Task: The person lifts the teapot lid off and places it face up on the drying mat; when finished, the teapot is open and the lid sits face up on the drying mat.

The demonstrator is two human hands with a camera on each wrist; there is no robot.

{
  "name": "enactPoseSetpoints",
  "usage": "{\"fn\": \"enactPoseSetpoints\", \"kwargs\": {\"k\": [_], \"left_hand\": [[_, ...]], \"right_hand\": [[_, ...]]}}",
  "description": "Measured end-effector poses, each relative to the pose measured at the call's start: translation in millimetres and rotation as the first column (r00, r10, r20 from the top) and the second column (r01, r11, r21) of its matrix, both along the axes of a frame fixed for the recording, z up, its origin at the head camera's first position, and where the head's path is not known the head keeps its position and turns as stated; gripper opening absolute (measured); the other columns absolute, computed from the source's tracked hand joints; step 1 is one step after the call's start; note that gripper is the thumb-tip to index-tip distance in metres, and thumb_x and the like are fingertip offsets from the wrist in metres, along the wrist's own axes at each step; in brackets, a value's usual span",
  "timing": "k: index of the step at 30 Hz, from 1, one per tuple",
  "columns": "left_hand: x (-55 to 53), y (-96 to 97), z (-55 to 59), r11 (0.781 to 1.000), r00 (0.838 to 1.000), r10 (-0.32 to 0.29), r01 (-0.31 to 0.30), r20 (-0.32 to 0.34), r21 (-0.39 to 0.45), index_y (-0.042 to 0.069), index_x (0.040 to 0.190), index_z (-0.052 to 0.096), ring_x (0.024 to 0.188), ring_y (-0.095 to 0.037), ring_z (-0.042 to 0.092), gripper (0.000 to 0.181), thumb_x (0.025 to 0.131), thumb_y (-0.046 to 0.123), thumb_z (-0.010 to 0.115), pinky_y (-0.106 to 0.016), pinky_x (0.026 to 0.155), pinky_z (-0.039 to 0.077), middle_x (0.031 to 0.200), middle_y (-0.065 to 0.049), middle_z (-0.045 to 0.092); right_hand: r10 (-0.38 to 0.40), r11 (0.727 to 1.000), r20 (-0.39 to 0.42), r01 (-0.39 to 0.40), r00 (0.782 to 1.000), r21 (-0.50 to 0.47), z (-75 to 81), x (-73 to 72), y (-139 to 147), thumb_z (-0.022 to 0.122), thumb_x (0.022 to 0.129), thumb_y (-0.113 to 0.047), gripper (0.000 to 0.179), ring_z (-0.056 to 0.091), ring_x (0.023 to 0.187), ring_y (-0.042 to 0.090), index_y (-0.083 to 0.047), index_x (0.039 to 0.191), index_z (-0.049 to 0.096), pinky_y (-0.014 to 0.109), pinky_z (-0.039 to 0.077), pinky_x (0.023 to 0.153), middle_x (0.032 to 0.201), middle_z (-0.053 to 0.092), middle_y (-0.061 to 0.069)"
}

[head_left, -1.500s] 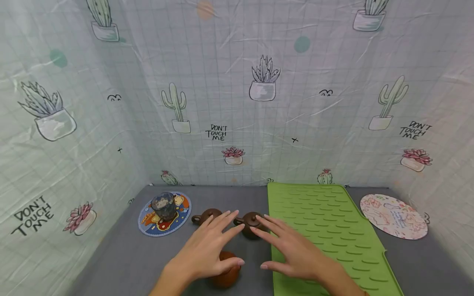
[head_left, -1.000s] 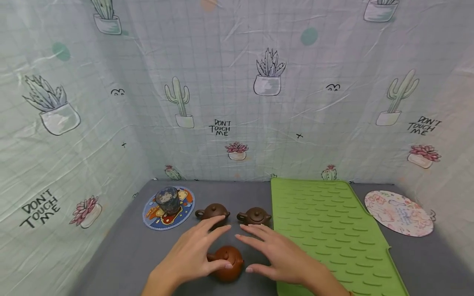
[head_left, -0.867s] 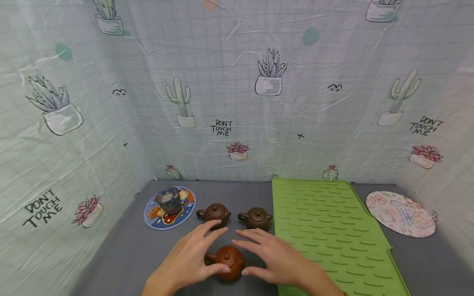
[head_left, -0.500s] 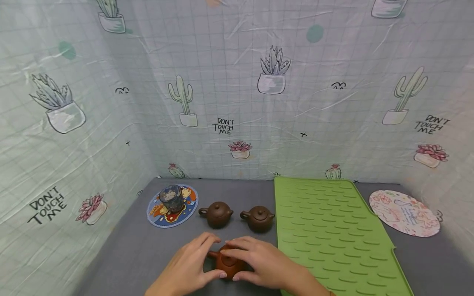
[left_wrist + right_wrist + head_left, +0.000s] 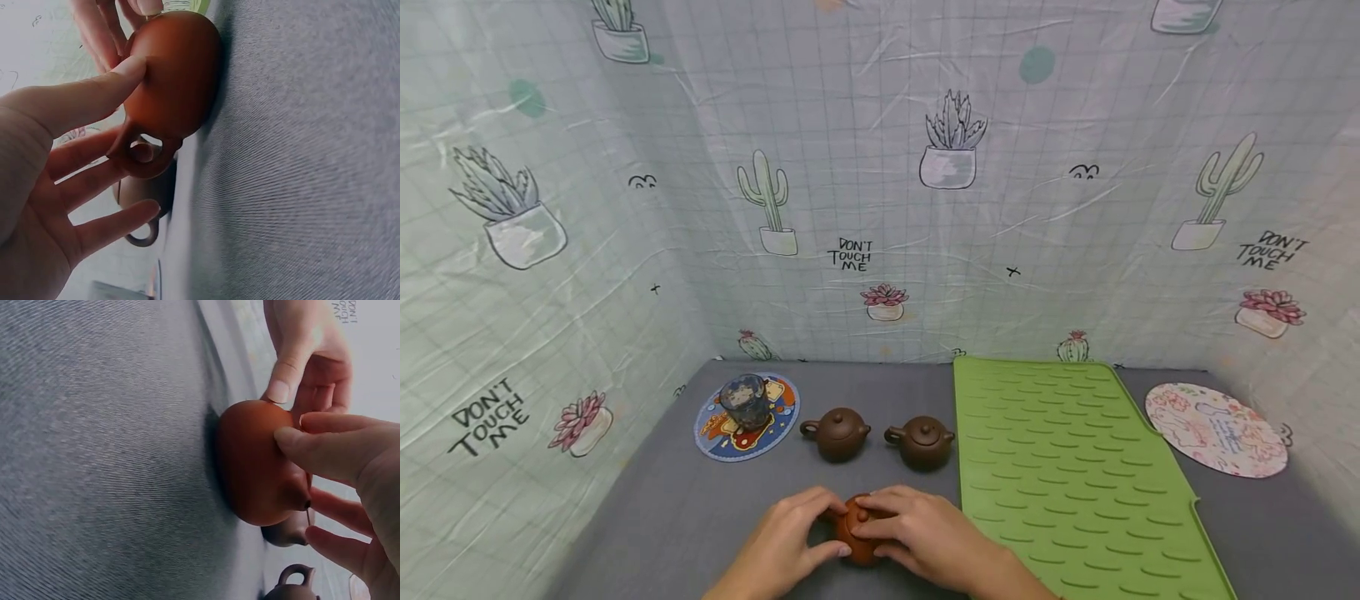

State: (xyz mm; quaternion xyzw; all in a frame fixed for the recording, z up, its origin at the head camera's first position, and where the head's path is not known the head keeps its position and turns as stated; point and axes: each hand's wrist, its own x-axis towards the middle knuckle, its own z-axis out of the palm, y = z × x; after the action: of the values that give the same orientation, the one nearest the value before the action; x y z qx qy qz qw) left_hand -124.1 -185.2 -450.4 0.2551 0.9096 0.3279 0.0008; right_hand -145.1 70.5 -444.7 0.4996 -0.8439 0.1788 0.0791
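Observation:
A small reddish-brown clay teapot (image 5: 859, 552) stands low on the grey table, close to the person. My left hand (image 5: 786, 537) holds its handle side, thumb on the body and fingers round the far side. The looped handle (image 5: 150, 169) shows between those fingers in the left wrist view. From the opposite side my right hand (image 5: 928, 537) grips the pot, its thumb on the body above the spout (image 5: 299, 495) and a finger near the lid knob in the head view. Two dark brown teapots, one left (image 5: 837, 440) and one right (image 5: 925, 448), stand behind it.
At the back left a dark patterned glass (image 5: 745, 404) stands on a round blue coaster (image 5: 709, 443). A green ridged mat (image 5: 1060, 475) covers the right side of the table, with a pink floral oval coaster (image 5: 1213, 429) beyond it. A cactus-print cloth (image 5: 880, 208) encloses the table.
Both hands have come down and inward from above the table and taken hold of the reddish-brown teapot. The dark teapots, now uncovered, stay in place. The head view has shifted slightly.

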Motion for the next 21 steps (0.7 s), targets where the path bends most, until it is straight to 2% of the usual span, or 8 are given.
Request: {"fn": "enactPoseSetpoints", "kwargs": {"k": [3,8,11,15,21], "left_hand": [[-1.3,0.9,-4.3,0.999,1.000,0.007,-0.007,-0.002,0.036,0.022,0.110,0.068,0.096,-0.002,0.068,0.032,0.084,0.035,0.083,-0.025,0.083,0.059,0.108,0.009,0.070],[-2.8,1.1,-7.6,0.997,0.999,0.007,-0.011,0.049,0.077,0.021,0.113,0.068,0.098,-0.003,0.069,0.038,0.083,0.040,0.083,-0.025,0.084,0.060,0.109,0.007,0.071],[-3.0,2.0,-8.4,0.997,0.998,0.005,-0.010,0.061,0.081,0.022,0.113,0.068,0.097,-0.002,0.070,0.040,0.082,0.042,0.083,-0.026,0.084,0.060,0.108,0.006,0.073],[-4.5,3.8,-8.2,0.997,0.999,0.016,-0.019,0.043,0.081,0.022,0.110,0.068,0.095,-0.002,0.070,0.038,0.081,0.040,0.084,-0.026,0.082,0.060,0.107,0.006,0.074],[-5.1,3.6,-6.3,0.998,0.998,0.037,-0.040,0.052,0.056,0.023,0.111,0.069,0.095,-0.002,0.070,0.040,0.079,0.039,0.085,-0.026,0.082,0.060,0.108,0.007,0.074]], "right_hand": [[-0.006,1.000,-0.007,0.006,1.000,-0.020,-1.0,1.0,0.3,0.076,0.092,-0.025,0.038,0.064,0.125,0.014,-0.027,0.129,0.071,0.029,0.060,0.092,0.140,0.066,-0.003],[-0.010,0.999,-0.002,0.010,1.000,-0.034,-1.8,1.8,-0.6,0.077,0.090,-0.023,0.040,0.064,0.126,0.014,-0.025,0.130,0.071,0.028,0.059,0.095,0.139,0.067,-0.003],[-0.007,0.999,0.010,0.007,1.000,-0.034,-2.0,1.6,-1.2,0.078,0.090,-0.021,0.040,0.065,0.126,0.015,-0.022,0.129,0.072,0.027,0.058,0.096,0.138,0.068,-0.002],[-0.008,0.999,0.023,0.009,1.000,-0.043,-1.8,0.2,-2.2,0.078,0.089,-0.019,0.039,0.066,0.125,0.015,-0.020,0.127,0.073,0.027,0.058,0.098,0.137,0.069,0.000],[-0.015,0.999,0.018,0.016,1.000,-0.042,-1.7,-0.6,-3.3,0.078,0.089,-0.020,0.038,0.066,0.124,0.015,-0.021,0.126,0.074,0.029,0.057,0.099,0.135,0.070,-0.002]]}}
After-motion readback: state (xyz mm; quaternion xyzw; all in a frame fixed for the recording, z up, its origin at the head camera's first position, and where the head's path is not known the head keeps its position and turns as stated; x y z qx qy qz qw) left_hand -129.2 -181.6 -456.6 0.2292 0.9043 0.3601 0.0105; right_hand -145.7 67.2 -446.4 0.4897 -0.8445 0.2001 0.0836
